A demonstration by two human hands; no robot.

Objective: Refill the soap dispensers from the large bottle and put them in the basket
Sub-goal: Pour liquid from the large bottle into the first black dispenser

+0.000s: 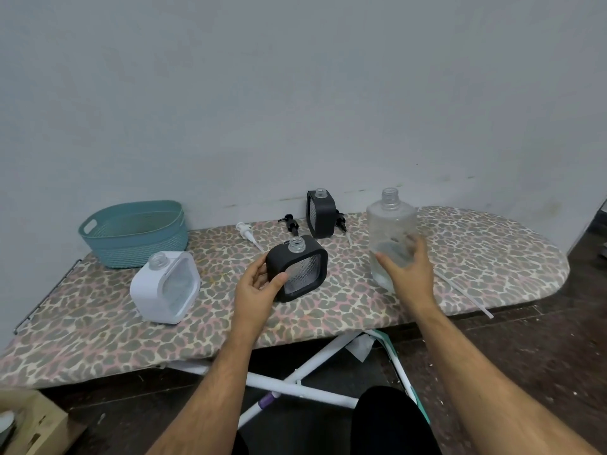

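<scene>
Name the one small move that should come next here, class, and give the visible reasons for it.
Probably lift and tip the large clear bottle over the near black dispenser. The right hand already grips the bottle, the left hand steadies the dispenser, and both necks are uncapped. The basket holds no dispensers.

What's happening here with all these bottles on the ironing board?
A person is refilling soap dispensers. The left hand steadies an open black dispenser, and the right hand grips the large clear bottle, still upright. A white dispenser and another black one stand open; the teal basket holds no dispenser.
</scene>
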